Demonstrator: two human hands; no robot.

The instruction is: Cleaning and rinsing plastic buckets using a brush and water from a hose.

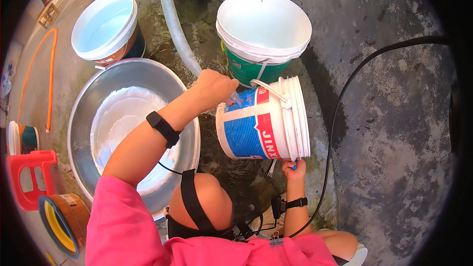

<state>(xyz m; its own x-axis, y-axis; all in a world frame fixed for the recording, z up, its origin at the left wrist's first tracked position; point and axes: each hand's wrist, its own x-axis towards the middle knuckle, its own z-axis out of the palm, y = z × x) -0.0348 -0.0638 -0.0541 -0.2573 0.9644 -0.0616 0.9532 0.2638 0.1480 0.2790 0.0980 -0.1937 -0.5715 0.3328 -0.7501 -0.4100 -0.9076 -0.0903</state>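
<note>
A white plastic bucket (255, 125) with blue and red printing lies tilted on its side, its mouth to the right. My left hand (217, 84) is closed at the end of a pale ribbed hose (177, 33), above the bucket's base end. Something clear, water or plastic, shows at its fingertips against the bucket wall. My right hand (295, 169) is curled against the lower part of the bucket's rim, around a small blue object (294, 167); most of that object is hidden. A white, bristle-like thing (271, 169) shows below the bucket.
A wide metal basin (79, 118) stands to the left. Behind are a water-filled bucket (105, 26) and a green-and-white bucket (264, 22). A black cable (338, 107) curves at right. A red plastic stool (31, 179) and orange hose (51, 81) are farther left. The ground is wet.
</note>
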